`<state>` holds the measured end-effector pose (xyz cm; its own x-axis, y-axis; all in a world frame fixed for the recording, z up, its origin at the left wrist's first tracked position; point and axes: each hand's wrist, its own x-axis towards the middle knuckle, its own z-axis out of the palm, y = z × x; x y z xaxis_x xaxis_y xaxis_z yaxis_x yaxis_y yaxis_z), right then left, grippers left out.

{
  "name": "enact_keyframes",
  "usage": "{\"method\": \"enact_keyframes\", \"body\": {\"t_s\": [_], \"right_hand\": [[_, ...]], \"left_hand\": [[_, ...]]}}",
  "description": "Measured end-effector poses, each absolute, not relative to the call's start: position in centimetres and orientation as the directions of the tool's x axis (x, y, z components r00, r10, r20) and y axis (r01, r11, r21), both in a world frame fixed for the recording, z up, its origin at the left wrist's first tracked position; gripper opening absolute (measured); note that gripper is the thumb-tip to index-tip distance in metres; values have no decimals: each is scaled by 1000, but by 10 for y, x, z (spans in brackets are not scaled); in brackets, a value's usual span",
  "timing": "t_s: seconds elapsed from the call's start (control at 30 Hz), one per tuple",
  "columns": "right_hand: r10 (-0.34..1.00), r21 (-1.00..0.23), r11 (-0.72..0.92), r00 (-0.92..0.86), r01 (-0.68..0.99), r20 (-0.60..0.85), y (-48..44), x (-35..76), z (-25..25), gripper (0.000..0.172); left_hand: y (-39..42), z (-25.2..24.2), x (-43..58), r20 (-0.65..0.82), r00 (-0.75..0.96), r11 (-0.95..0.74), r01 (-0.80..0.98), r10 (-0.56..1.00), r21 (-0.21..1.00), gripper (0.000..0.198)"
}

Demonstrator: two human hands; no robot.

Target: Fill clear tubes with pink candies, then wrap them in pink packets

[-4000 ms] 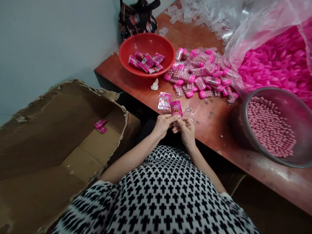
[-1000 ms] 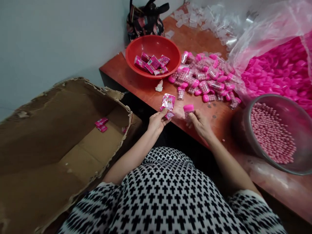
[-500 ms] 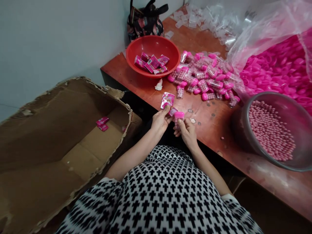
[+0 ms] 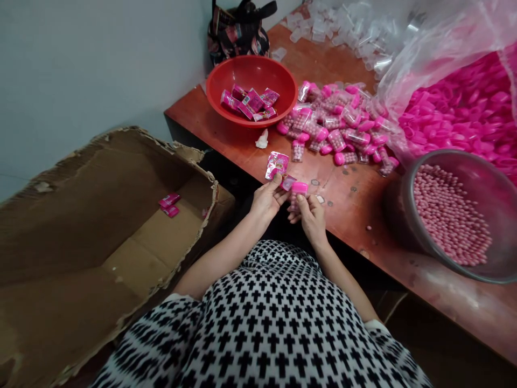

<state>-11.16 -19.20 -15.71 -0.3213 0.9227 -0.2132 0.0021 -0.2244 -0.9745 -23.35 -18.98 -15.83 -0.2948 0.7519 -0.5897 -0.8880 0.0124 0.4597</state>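
Just over the table's front edge, my right hand [image 4: 310, 215] grips a small clear container with a pink cap [image 4: 299, 188], and pink beads show through its wall. My left hand [image 4: 267, 199] pinches a small printed pink sleeve [image 4: 287, 182], its opening turned toward the container. Container and sleeve are close together; whether they touch I cannot tell. Beyond my left fingers lies a stack of flat pink printed labels [image 4: 277, 163] on the table. A heap of filled, pink-capped containers [image 4: 335, 126] spreads farther back.
A red bowl [image 4: 252, 121] holds several wrapped containers. Right stands a grey bucket [image 4: 412, 215] of pink beads, with a plastic bag of pink caps [image 4: 456, 113] behind. Clear empty containers [image 4: 347, 32] lie at the back. Lower left, a cardboard box [image 4: 72, 226] holds wrapped packs [image 4: 169, 205].
The container in my right hand has shifted very slightly right and now shows a little apart from the sleeve. My left hand has stayed nearly in place. The view has moved slightly.
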Motion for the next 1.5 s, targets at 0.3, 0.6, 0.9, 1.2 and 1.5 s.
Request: {"method": "enact_keyframes", "body": {"t_s": [0.3, 0.6, 0.9, 1.2, 1.5], "right_hand": [[931, -982, -189, -318, 3, -180, -190, -111, -153, 35], [925, -980, -192, -325, 45, -196, -189, -112, -157, 35], [889, -968, -249, -399, -14, -223, -187, -111, -159, 36], [939, -987, 20, -342, 161, -37, -191, -108, -171, 30], [835, -955, -291, -503, -61, -223, -182, -104, -171, 37]], "left_hand": [[-190, -157, -236, -610, -295, 12, -894, 736, 447, 21], [-191, -156, -234, -607, -295, 30, -884, 738, 466, 20], [-193, -148, -235, -388, -245, 106, -714, 888, 692, 33], [-195, -154, -232, -450, -102, 236, -737, 887, 633, 31], [-197, -147, -240, -333, -90, 233, -548, 939, 803, 23]]}}
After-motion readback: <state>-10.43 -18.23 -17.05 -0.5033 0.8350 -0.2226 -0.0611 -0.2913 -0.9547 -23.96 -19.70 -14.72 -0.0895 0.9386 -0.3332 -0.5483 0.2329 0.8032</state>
